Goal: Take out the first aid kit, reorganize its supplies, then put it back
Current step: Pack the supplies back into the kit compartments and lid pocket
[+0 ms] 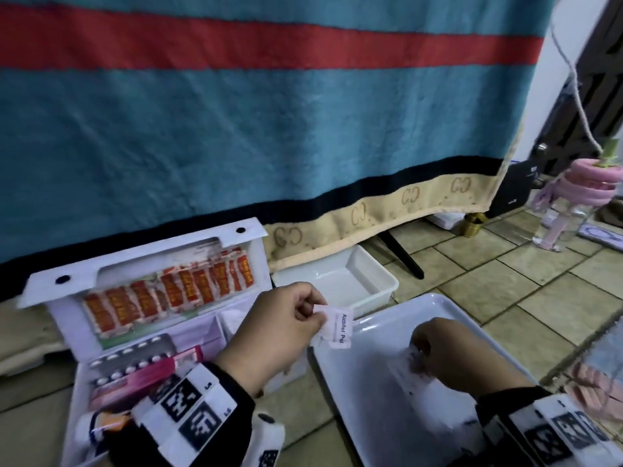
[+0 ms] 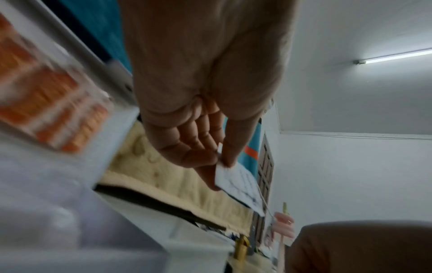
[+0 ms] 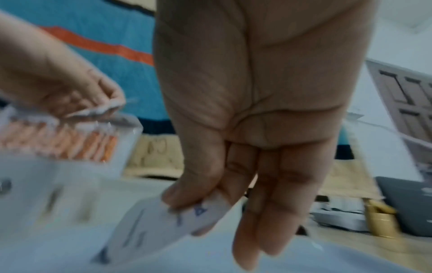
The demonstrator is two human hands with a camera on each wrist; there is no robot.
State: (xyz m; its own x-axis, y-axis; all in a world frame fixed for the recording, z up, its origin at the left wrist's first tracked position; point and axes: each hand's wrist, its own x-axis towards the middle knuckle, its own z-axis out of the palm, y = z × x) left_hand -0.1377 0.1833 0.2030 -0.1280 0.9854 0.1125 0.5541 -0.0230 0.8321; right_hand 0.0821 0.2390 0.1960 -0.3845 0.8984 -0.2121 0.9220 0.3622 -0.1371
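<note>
The white first aid kit (image 1: 236,251) stands open on the floor at left, with orange sachets (image 1: 168,294) in its lid and blister packs (image 1: 135,362) in its base. My left hand (image 1: 283,328) hovers between the kit and the white tray (image 1: 438,305), pinching alcohol pad packets (image 1: 337,326) by their edge; the same packets (image 2: 238,186) show in the left wrist view. Over the tray, my right hand (image 1: 451,355) pinches a white paper packet (image 1: 414,372) with thumb and forefinger; this packet (image 3: 163,221) hangs down toward the tray.
An empty white plastic bin (image 1: 337,278) sits behind the tray, under the hanging blue and red blanket (image 1: 269,112). A black stand leg (image 1: 401,254) and a small brass pot (image 1: 472,224) stand on the tiled floor (image 1: 539,291) to the right.
</note>
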